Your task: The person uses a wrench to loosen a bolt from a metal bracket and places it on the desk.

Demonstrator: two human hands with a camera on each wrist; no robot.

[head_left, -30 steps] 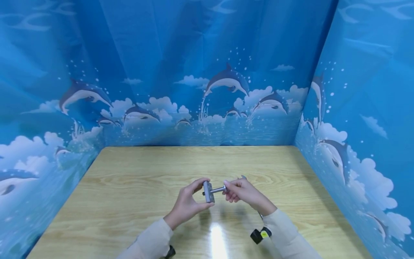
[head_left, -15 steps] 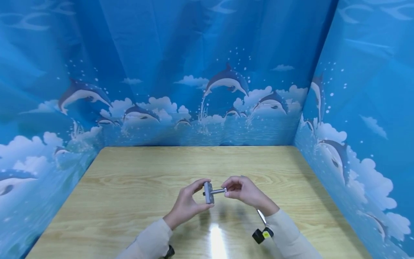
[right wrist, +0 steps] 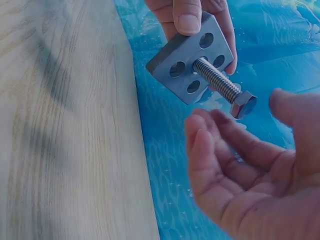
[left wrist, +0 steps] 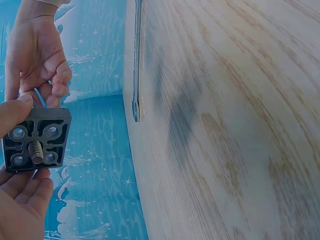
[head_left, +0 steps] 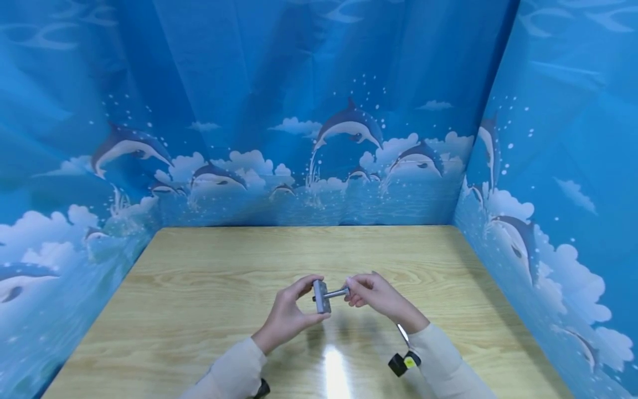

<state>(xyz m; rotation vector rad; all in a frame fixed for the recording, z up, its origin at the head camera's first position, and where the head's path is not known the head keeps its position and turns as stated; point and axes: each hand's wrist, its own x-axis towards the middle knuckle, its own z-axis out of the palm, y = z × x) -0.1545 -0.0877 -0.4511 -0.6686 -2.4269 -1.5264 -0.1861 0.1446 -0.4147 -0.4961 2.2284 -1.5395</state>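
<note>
My left hand (head_left: 289,318) holds a square grey plate (head_left: 319,296) on edge above the table, thumb at one edge and fingers at the opposite edge. A steel hex bolt (right wrist: 217,80) runs through the plate's centre, between several round holes. In the left wrist view its threaded end (left wrist: 36,152) sticks out of the ribbed back side. My right hand (head_left: 379,296) is at the bolt's hex head (right wrist: 244,105). In the right wrist view its loosely bent fingers (right wrist: 215,165) and thumb stand around the head, with a gap between thumb and head.
A slim metal wrench (left wrist: 136,65) lies on the wooden table (head_left: 224,266), partly hidden beneath the right hand in the head view. Blue dolphin-print sheets (head_left: 279,111) enclose the table at the back and sides. Black camera mounts (head_left: 399,363) sit at the wrists.
My right hand has turned at the bolt head: half a second ago the thumb was below with the fingers over it, now the thumb is on top. The left hand and plate stay nearly still.
</note>
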